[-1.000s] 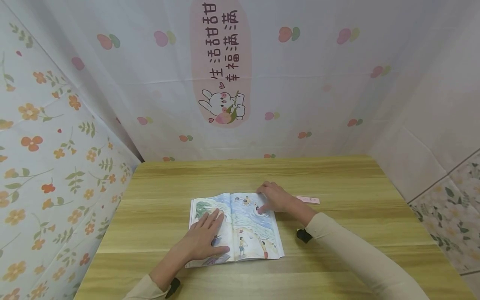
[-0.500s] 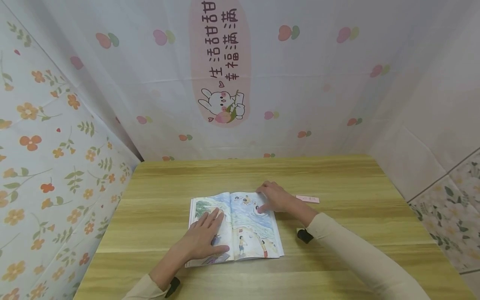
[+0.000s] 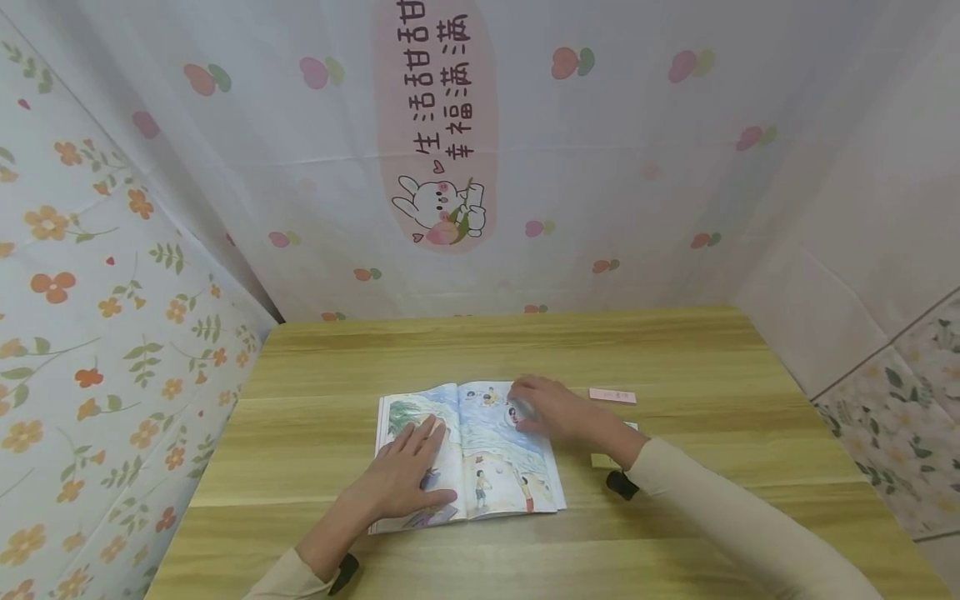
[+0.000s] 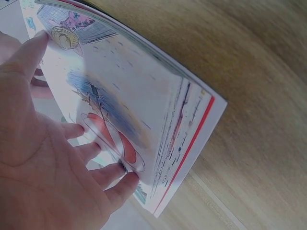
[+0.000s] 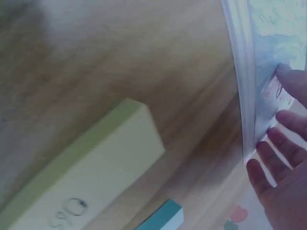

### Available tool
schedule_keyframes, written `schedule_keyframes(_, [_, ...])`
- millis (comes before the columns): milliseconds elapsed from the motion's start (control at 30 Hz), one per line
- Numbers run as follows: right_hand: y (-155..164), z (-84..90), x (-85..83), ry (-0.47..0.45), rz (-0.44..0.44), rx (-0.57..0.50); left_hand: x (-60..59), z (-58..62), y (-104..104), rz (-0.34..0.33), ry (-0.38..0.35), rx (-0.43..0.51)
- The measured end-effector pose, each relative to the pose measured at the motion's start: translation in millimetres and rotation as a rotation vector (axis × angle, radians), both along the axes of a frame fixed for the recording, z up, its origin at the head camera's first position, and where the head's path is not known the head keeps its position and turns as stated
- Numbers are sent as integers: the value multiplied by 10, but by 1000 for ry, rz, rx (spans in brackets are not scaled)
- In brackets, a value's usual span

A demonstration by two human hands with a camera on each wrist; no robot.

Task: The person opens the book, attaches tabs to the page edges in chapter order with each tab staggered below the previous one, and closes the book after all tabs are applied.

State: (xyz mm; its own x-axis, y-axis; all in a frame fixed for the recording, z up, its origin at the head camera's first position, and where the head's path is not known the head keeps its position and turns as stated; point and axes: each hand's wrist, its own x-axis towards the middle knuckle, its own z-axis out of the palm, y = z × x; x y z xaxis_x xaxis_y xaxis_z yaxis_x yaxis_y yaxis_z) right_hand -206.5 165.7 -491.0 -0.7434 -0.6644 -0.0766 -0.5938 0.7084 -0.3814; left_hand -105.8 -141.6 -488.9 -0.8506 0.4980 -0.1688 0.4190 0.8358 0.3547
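1. Book (image 3: pixel 463 475): lies spread on the wood-grain table (image 3: pixel 315 367), nearer the person than the far edge; painted scenes on both pages
2. Left hand (image 3: pixel 405 482): palm down on the left page (image 3: pixel 408 408), fingers extended, thumb angled toward the centre fold; grasping nothing
3. Left wrist view: a straw hat (image 4: pixel 64 37) is drawn on that page; stacked page edges and a red strip show along the book's margin
4. Right hand (image 3: pixel 555 408): at the upper outer part of the right page (image 3: pixel 498 454), slightly blurred; fingers spread and loosely bent, released, thumb over the painted water; firm contact cannot be told
5. Pink slip (image 3: pixel 612 396): on the table, just beyond the right forearm, apart from the book
6. Right wrist view: yellow block (image 5: pixel 96 163) with dark marks, near a teal-sided block (image 5: pixel 165 215)
7. Behind: pale curtain (image 3: pixel 600 183) printed with fruit and a rabbit
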Motion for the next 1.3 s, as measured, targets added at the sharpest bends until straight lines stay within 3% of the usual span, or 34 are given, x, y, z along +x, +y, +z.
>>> schedule_keyframes(300, [-48,-5,-150,-17,-122,-2,-1,-6,-16,0,-11,21])
schedule_keyframes(867, [-43,-37,-167,6,-164,5,5,1,-10,-4,0,14])
schedule_keyframes(1033, [-38,-44,-202,41,-181,-72,3,-6,-10,-1,0,4])
schedule_keyframes(1167, [-25,-25,-232,-116,-228,-309,1,-5,-12,-5,5,2])
schedule_keyframes(1300, [-17,26,-235,-443,-267,-622,-8,-30,-24,-10,9,16])
